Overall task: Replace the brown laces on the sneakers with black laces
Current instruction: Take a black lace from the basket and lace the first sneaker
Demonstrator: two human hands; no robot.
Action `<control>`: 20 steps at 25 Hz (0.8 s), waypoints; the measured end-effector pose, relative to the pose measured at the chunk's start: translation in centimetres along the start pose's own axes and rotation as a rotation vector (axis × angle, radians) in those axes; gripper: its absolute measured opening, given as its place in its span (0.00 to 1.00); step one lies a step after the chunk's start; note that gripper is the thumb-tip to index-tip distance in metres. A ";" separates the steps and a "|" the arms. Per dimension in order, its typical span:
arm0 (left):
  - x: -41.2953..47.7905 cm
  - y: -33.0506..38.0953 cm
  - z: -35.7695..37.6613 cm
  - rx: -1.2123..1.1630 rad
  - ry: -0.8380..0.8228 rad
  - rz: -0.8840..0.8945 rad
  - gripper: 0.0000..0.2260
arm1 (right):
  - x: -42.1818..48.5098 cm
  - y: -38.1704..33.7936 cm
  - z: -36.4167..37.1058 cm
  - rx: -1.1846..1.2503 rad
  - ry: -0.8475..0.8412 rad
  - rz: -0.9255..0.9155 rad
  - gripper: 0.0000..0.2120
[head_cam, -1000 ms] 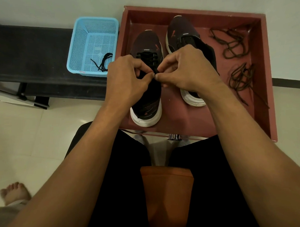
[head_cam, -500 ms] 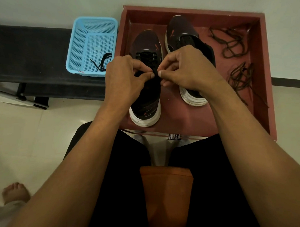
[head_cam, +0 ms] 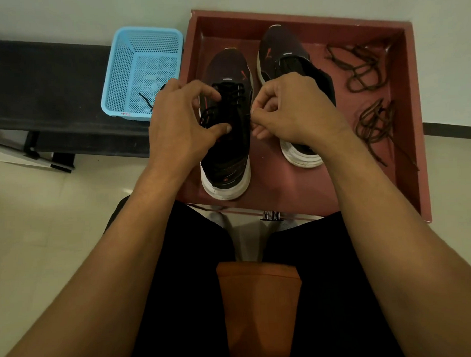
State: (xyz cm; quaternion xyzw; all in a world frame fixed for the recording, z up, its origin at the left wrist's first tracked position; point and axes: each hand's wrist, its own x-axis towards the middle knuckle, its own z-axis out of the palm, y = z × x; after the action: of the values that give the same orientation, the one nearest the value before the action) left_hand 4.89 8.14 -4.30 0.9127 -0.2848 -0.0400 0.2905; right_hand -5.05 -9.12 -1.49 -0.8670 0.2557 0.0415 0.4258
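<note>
On red tray [head_cam: 402,97], two dark sneakers side by side, toes pointing away. Left sneaker [head_cam: 228,162] already threaded with black lace [head_cam: 230,95] across the front eyelets; lower part of the lacing covered by the hands. Left hand [head_cam: 181,124] over the left side of this sneaker, fingers curled, thumb pressed down near the tongue, seems to pinch a strand of the black lace, though the strand itself hard to separate from the dark upper. Right hand [head_cam: 293,109] between the two sneakers, fingers clenched, thumb and forefinger closed together at the right edge of the left sneaker; probably on the other lace end, but too thin and dark to confirm. Right sneaker [head_cam: 280,54] half hidden behind the right hand, only toe, part of the tongue and white heel sole visible; cannot tell if any lace inside. Two brown laces at the right side of the tray, well apart from the sneakers: one bundle [head_cam: 359,72] near the far corner, other bundle [head_cam: 376,125] closer, with one end trailing toward the near wall. Beside the tray on the left, blue basket [head_cam: 144,56] on dark bench [head_cam: 44,86], holding a second black lace [head_cam: 146,101], mostly hidden behind the left hand. Near edge of tray cut off by black-clothed knees.
</note>
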 end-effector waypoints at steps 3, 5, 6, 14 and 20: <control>-0.3 -1.0 -0.3 -0.019 0.016 -0.062 0.24 | -0.2 0.1 -0.4 -0.062 0.017 0.039 0.05; -0.5 -1.3 -0.2 -0.060 -0.006 -0.152 0.25 | -0.3 0.2 -0.3 -0.144 -0.010 0.077 0.05; -0.5 -1.4 -0.1 -0.067 -0.029 -0.196 0.25 | -0.2 0.4 -0.1 -0.182 -0.038 0.104 0.05; -0.4 -2.1 0.5 -0.113 -0.149 -0.292 0.18 | -0.8 -0.1 0.2 -0.290 -0.033 0.054 0.04; -0.4 -1.8 0.3 -0.032 -0.144 -0.273 0.17 | 0.0 -0.1 0.5 -0.257 0.046 -0.067 0.05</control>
State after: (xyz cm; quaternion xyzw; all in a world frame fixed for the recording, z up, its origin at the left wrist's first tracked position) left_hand 5.37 9.39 -5.56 0.9329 -0.1776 -0.1491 0.2756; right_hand -4.93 -8.62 -1.73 -0.9232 0.2290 0.0399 0.3062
